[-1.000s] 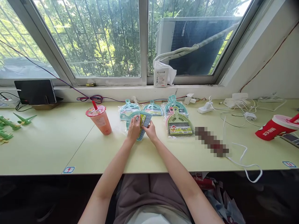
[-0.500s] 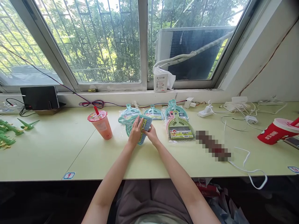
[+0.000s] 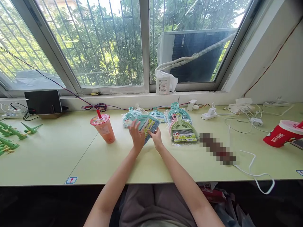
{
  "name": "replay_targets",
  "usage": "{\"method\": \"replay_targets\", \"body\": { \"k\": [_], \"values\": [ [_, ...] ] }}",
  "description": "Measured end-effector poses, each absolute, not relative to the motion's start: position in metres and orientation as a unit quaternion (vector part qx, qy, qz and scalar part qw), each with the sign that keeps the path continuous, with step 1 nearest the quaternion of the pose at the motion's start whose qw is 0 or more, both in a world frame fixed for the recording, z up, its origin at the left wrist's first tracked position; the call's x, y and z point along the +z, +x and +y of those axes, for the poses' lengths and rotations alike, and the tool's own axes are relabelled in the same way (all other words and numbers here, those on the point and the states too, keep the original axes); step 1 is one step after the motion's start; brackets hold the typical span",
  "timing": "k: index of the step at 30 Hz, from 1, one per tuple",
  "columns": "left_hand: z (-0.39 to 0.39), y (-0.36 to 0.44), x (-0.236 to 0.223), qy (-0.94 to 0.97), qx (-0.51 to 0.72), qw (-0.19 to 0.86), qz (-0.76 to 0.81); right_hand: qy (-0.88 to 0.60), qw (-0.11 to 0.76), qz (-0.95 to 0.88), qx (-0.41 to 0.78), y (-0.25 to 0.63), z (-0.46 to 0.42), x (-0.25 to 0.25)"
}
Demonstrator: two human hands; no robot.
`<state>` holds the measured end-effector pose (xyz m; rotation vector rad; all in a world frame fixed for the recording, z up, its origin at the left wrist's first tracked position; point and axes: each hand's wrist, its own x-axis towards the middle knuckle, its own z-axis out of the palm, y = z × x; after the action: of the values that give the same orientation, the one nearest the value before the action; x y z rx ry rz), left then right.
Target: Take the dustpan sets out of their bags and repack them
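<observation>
A teal dustpan and brush set (image 3: 149, 125) with a yellow label and blue-grey bristles is held tilted above the table. My right hand (image 3: 155, 138) grips its lower right edge, thumb on the front. At its left side is my left hand (image 3: 137, 136), fingers raised and spread; whether the palm touches the set cannot be made out. Behind them lie wrapped teal sets (image 3: 158, 115), partly covered by the held one. To the right, a wrapped green set (image 3: 184, 131) overlaps a pink one, with more teal sets (image 3: 178, 110) behind.
An orange drink cup (image 3: 104, 129) with a red straw stands left of my hands. Farther left are a dark tablet (image 3: 43, 102) and green plastic pieces (image 3: 11, 134). On the right are white cables (image 3: 246, 110), a pixelated object (image 3: 217, 149) and a tilted red cup (image 3: 276, 135).
The dustpan and brush set has turned and shifted slightly right, with its label showing more fully. My left hand's fingers have come off its front and spread; my right hand keeps its grip.
</observation>
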<state>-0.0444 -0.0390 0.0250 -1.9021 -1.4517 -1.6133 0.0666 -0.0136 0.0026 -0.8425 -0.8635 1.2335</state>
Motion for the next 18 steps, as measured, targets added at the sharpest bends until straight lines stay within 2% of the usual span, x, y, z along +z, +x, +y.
{"method": "replay_targets", "body": {
  "k": [3, 5, 12, 15, 18],
  "values": [
    [-0.038, -0.046, 0.026, -0.506, -0.639, 0.114, -0.568, -0.366, 0.662, -0.352, 0.551, 0.068, -0.016, 0.006],
    [-0.032, -0.046, 0.023, -0.476, -0.665, 0.042, -0.575, -0.360, 0.677, -0.336, 0.547, 0.069, -0.017, 0.007],
    [-0.018, -0.033, 0.012, -0.465, -0.640, -0.459, -0.406, -0.359, 0.715, -0.285, 0.528, 0.075, -0.012, 0.005],
    [-0.025, -0.026, 0.009, -0.425, -0.585, -0.601, -0.339, -0.354, 0.738, -0.239, 0.522, 0.080, -0.011, 0.005],
    [-0.030, -0.021, 0.009, -0.415, -0.532, -0.680, -0.288, -0.342, 0.760, -0.191, 0.518, 0.085, -0.010, 0.005]
  ]
}}
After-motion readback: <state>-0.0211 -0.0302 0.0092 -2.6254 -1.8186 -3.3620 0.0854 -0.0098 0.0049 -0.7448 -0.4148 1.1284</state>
